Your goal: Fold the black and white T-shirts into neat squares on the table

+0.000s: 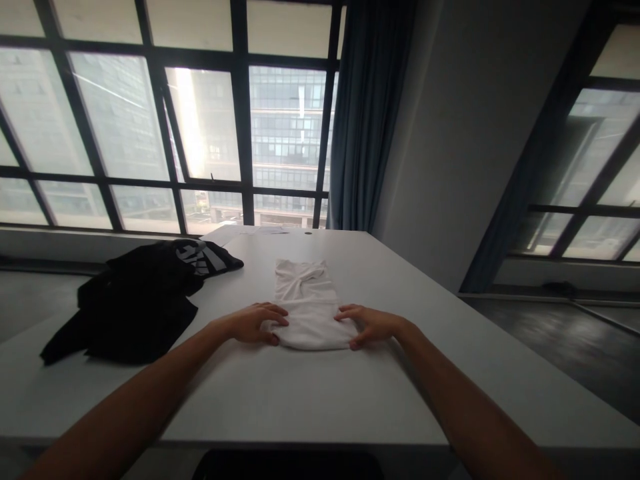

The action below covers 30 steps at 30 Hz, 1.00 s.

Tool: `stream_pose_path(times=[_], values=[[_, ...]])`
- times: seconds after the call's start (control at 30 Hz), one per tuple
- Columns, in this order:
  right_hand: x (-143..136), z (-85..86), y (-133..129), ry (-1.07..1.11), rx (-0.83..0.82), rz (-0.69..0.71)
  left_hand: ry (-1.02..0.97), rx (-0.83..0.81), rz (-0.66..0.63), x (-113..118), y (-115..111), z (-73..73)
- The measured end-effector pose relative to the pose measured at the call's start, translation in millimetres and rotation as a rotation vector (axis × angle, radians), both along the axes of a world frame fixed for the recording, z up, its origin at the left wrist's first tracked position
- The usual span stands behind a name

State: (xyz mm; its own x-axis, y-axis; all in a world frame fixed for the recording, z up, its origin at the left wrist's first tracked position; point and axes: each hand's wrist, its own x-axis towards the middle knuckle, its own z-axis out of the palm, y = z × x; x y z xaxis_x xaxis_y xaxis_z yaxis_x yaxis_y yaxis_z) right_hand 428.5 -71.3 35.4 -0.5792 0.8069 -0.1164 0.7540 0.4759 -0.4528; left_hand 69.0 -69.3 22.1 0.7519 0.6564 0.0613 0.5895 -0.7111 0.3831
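A white garment [313, 323] lies folded into a narrow, long shape on the white table [305, 400]. Its near part is doubled over, and creases cross the far part. At its left side my left hand [255, 323] grips the fold, fingers on top and thumb at the near left corner. On the opposite side my right hand [373, 325] holds the near right corner in the same way, thumb low and fingers curled over the cloth. Whatever the fingertips pinch underneath is hidden.
A heap of black clothing [145, 300] with a grey print sits at the table's left. Papers [265, 230] lie at the far end, near a dark round spot [308, 233]. Beyond are windows and a blue curtain [357, 133]. A dark chair edge [287, 465] shows below the table's front edge.
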Motion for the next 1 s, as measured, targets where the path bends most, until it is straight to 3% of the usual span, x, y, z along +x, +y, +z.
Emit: stream_pose_path(times=[0.17,0.3,0.5,0.6,0.7,0.8,0.9,1.0], values=[[0.7,1.3,-1.4,0.089,0.059,0.02,-0.132,-0.029,0.081,2.1,-0.7,1.4],[0.3,-1.9,-3.1,-0.005,0.031,-0.005,0.005,-0.129,0.035,-0.4,-0.7,6.7],[-7.1,-15.1,8.0,0.238,0.261,0.046,0.106,-0.212,-0.066,-14.8,2.8,-1.6],[-15.0,-23.9,17.0,0.35,0.363,-0.07,0.043,-0.13,-0.031,-18.6,4.3,-15.1],[-23.3,-32.9,24.9,0.431,0.352,-0.176,-0.043,0.021,0.016,-12.1,6.0,-28.2],[-25.3,-34.1,26.8,0.464,0.326,-0.19,-0.118,0.168,0.079,-0.1,6.2,-32.8],[-18.0,-22.0,19.0,0.443,0.289,-0.134,-0.201,0.21,0.134,7.2,-0.3,-22.8],[-8.2,-0.3,3.1,0.421,0.234,-0.067,-0.283,0.16,0.105,6.8,-12.8,-1.5]])
